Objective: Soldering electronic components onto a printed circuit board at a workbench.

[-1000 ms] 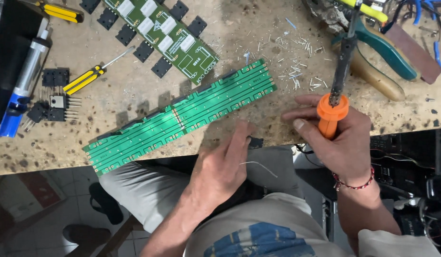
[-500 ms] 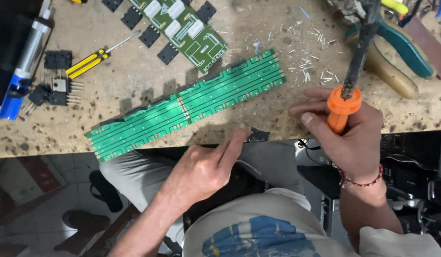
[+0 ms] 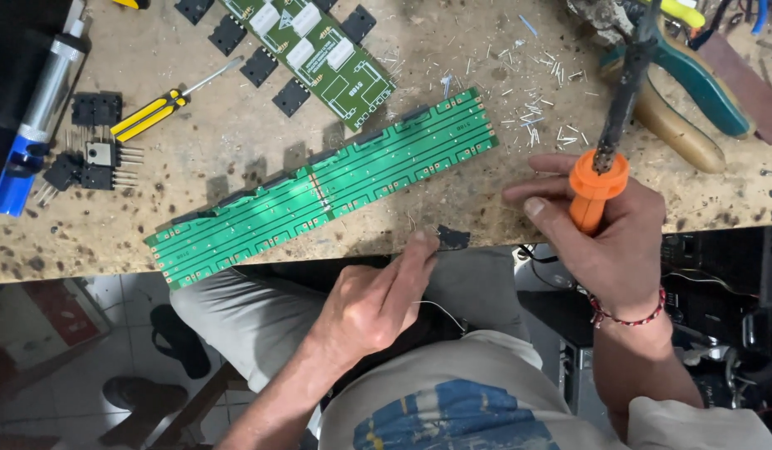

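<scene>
Right hand (image 3: 607, 242) grips an orange-handled soldering iron (image 3: 601, 179), tip cut off at the frame's top. Left hand (image 3: 378, 304) pinches thin solder wire (image 3: 440, 308), barely visible, below the long green circuit board (image 3: 328, 187).

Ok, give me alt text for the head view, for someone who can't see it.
A person's right hand holds an orange-handled soldering iron over a scarred workbench, while the left hand pinches a thin wire at the bench edge. A long green circuit board lies diagonally between them, with a yellow screwdriver and a smaller board beyond.
</scene>
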